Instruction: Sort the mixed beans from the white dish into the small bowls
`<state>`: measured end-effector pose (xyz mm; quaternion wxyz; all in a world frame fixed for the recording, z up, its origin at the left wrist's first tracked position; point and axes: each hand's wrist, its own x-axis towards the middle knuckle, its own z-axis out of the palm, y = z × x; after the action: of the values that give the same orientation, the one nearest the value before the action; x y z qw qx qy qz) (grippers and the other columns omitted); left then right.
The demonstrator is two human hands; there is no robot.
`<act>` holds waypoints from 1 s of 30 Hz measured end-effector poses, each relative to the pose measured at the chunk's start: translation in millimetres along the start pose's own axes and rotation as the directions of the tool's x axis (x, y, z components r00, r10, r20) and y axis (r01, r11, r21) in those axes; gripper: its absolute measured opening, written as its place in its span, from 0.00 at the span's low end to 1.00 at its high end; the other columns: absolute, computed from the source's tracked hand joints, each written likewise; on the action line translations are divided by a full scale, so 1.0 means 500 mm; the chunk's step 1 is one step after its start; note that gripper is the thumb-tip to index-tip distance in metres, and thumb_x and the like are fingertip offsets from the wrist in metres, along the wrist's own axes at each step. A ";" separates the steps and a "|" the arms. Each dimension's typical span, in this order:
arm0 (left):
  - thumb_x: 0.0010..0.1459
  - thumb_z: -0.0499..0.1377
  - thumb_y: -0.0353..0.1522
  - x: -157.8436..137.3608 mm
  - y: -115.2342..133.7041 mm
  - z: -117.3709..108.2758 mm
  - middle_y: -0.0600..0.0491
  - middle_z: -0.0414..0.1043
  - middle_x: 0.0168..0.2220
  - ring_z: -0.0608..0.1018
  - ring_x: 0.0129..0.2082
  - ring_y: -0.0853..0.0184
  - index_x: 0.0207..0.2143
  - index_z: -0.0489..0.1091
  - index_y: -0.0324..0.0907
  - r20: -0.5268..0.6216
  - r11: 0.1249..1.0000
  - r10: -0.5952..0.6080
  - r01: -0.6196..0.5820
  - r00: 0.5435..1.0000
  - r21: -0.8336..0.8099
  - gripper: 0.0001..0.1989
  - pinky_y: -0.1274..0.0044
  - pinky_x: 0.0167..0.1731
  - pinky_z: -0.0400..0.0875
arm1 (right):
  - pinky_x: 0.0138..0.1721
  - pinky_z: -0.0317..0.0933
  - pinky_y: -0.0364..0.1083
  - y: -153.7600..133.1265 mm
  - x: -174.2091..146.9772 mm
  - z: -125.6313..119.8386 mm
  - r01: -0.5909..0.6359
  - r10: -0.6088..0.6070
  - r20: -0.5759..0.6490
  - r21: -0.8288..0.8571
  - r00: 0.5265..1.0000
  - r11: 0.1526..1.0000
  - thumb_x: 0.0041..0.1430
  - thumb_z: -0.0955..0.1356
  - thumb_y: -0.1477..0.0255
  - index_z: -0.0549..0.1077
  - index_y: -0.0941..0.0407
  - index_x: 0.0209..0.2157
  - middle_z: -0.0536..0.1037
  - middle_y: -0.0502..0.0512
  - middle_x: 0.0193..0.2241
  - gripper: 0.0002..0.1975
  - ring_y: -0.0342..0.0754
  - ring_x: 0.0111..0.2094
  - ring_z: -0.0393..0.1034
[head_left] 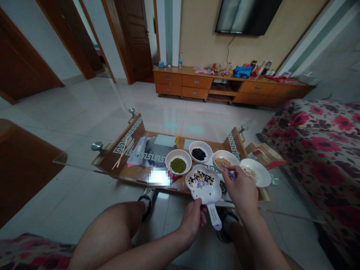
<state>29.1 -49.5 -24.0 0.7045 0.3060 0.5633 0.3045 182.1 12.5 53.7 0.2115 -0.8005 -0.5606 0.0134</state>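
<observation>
My left hand (193, 219) is closed on the near rim of a white flower-shaped dish (206, 195) with a short handle. Black and tan beans lie in the dish's far half, above a small printed picture. In my right hand (242, 188) is a slim purple tool (231, 174), its tip over the yellow soybeans (222, 162) in a white bowl (232, 155); whether the tip grips a bean is too small to tell. Around them stand a bowl of black beans (198, 153), a bowl of green mung beans (178, 165) and a bowl with pale flat pieces (249, 173).
The bowls stand on a glass-topped coffee table (112, 173) with metal knobs. Wooden chopsticks (123, 153) lie at its left. A paper bag (266, 154) is behind the right bowl. Beyond are a flowered sofa (317, 142) and a low cabinet (194, 86).
</observation>
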 end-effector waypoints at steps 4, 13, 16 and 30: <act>0.57 0.46 0.55 -0.002 0.006 0.001 0.49 0.67 0.16 0.72 0.19 0.61 0.18 0.68 0.48 -0.006 1.000 -0.005 0.005 1.000 -0.002 0.27 0.68 0.27 0.66 | 0.27 0.52 0.42 -0.012 -0.007 0.015 0.121 -0.130 0.137 0.074 0.982 0.990 0.60 0.63 0.61 0.74 0.53 0.37 0.79 0.53 0.26 0.12 0.47 0.26 0.72; 0.57 0.46 0.56 -0.003 0.008 0.002 0.49 0.67 0.16 0.71 0.19 0.63 0.19 0.68 0.47 -0.022 1.000 0.002 -0.002 1.000 0.010 0.28 0.70 0.26 0.66 | 0.31 0.55 0.42 -0.034 -0.032 0.036 0.324 -0.374 0.389 0.190 0.842 0.927 0.61 0.62 0.64 0.72 0.53 0.37 0.79 0.52 0.32 0.11 0.47 0.32 0.73; 0.57 0.46 0.56 0.000 0.004 0.002 0.49 0.67 0.16 0.71 0.19 0.62 0.19 0.68 0.47 -0.026 1.000 0.002 -0.002 1.000 0.013 0.28 0.70 0.26 0.66 | 0.31 0.54 0.42 -0.040 -0.035 0.038 0.329 -0.380 0.428 0.191 0.820 0.925 0.61 0.62 0.65 0.72 0.53 0.37 0.79 0.53 0.32 0.10 0.47 0.31 0.73; 0.60 0.46 0.52 -0.003 0.011 0.006 0.50 0.67 0.15 0.71 0.18 0.64 0.20 0.67 0.47 -0.044 0.999 -0.041 0.042 0.998 0.022 0.26 0.73 0.25 0.67 | 0.33 0.54 0.43 -0.056 -0.036 0.047 0.354 -0.379 0.493 0.148 0.783 0.923 0.62 0.61 0.67 0.72 0.54 0.38 0.80 0.55 0.34 0.10 0.48 0.35 0.73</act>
<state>31.1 -47.4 -18.4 0.6946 0.2957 0.5882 0.2901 144.6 11.5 38.4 0.0721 -0.6382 -0.7406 0.1976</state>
